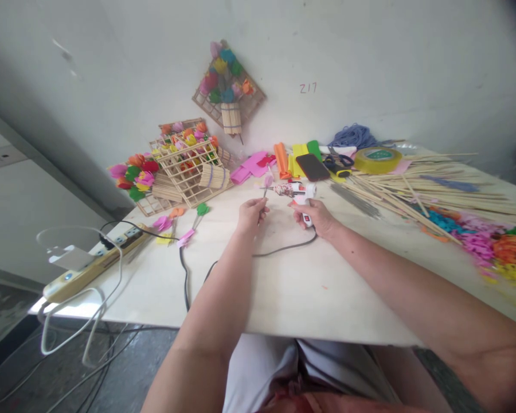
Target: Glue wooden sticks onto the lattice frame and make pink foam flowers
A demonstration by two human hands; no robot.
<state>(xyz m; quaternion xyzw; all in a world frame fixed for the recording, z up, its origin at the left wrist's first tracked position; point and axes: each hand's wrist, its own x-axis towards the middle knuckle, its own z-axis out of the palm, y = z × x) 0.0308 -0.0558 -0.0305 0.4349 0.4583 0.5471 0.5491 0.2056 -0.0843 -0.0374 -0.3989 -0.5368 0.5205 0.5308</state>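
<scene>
My right hand (317,218) is wrapped round the handle of a white hot glue gun (301,198), whose nozzle points left. Pinched upright in my left hand (254,212) is the thin stem of a small pink paper flower (269,180). The gun's tip is at the stem just under the flower; whether they touch I cannot tell. A black cord runs from the gun's grip leftward under my left forearm. To the left lie a green paper flower (202,209) and several other stemmed flowers in pink, orange and yellow.
A power strip (98,261) with tangled cords lies at the left edge. Bamboo lattices (189,172) with paper flowers lean at the back left. Behind the gun are a phone (312,167), scissors (339,163) and tape (377,159). Sticks (417,189) and paper pieces (511,249) cover the right.
</scene>
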